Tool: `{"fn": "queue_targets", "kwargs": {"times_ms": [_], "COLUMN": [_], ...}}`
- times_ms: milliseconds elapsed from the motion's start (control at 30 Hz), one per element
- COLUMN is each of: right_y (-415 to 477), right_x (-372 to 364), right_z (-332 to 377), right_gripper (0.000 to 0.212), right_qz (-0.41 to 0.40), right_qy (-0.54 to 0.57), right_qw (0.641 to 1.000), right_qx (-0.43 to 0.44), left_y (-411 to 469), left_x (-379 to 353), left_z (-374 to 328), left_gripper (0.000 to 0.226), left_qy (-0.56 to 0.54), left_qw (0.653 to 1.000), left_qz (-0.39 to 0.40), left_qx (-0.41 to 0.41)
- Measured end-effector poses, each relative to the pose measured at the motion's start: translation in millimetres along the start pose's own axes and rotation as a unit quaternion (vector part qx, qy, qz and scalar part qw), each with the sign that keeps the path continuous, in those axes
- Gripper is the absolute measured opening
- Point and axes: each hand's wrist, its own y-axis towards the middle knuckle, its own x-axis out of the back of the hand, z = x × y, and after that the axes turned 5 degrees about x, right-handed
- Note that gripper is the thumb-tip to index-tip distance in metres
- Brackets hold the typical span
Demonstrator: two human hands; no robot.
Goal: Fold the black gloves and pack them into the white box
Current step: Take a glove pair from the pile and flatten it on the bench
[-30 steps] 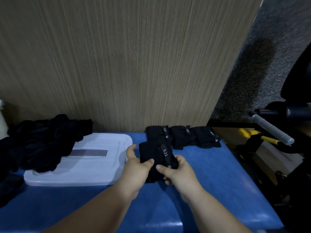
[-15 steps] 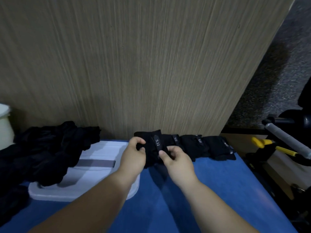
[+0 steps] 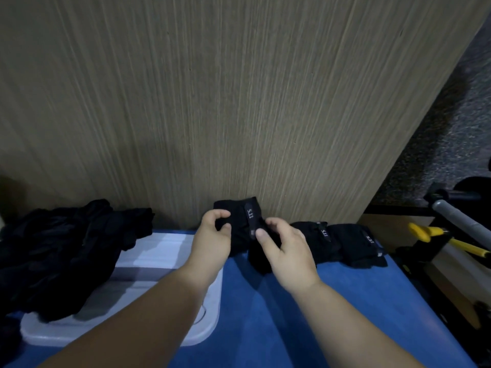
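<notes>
Folded black glove (image 3: 237, 221) is at the far edge of the blue tabletop (image 3: 345, 301), with the left hand (image 3: 212, 241) and right hand (image 3: 288, 249) each holding it in a pinching grip. The white box (image 3: 162, 248) lies just to the left.

view: head-worn; faces: forward and down; range: near, over blue table (image 3: 380, 293)

backdrop: tall wood-grain panel (image 3: 239, 102), upright, meets table's far edge
surface: blue table top (image 3: 265, 328), matte, right edge runs diagonally
floor: grey speckled carpet or stone (image 3: 451, 134), upper right, past the panel's edge
right side: grey cylindrical bar (image 3: 457, 216), tilted, on a black mount
tool: yellow-handled item (image 3: 422, 231), possibly pliers, too blurred to confirm, just below the grey bar
below tool: brown board (image 3: 446, 296), beside the table, partly in shadow
</notes>
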Motion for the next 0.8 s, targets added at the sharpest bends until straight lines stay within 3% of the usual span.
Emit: {"fn": "queue_targets", "kwargs": {"times_ms": [133,433,567,700,800], "right_y": [7,12,11,7,3], "right_x": [6,21,19,10,7], "right_z": [7,-18,-31,-42,-47], "right_gripper": [0.054,0.047,0.045,0.049,0.052], "right_qz": [-0.033,-0.104,-0.073,-0.03,-0.008], "right_qy": [0.139,0.084,0.005,-0.116,-0.159], "right_qw": [0.989,0.99,0.997,0.993,0.987], "right_qx": [-0.027,-0.033,-0.021,-0.023,-0.005], "left_y": [5,14,9,10,10], "left_x": [-18,-55,-58,-59,-62], "left_z": [-5,2,3,7,11], "left_gripper": [0.027,0.024,0.024,0.036,0.043], "left_qy": [-0.035,-0.015,0.157,0.324,0.346], "left_qw": [0.999,0.995,0.983,0.942,0.934], "left_qz": [0.034,0.096,0.092,0.063,0.073], "left_qx": [-0.01,0.024,-0.009,-0.056,-0.039]}}
